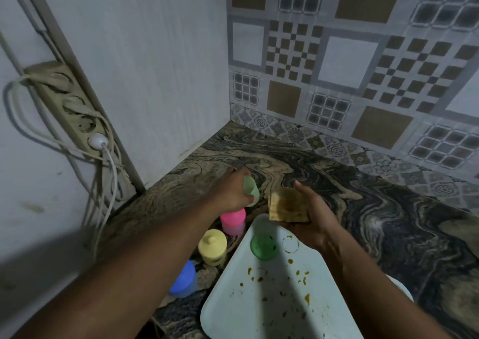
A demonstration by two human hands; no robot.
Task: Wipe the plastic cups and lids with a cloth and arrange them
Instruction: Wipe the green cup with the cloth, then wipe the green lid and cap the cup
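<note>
Patterned tile wall (337,53) meets marbled counter (375,209) (dim light)

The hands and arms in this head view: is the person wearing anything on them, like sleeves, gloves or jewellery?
Nothing that shows. The left forearm and right forearm are bare to the picture's edge, no sleeves. The left hand and right hand have no gloves; no watch, bracelet or ring is visible, though the picture is dim.
</note>
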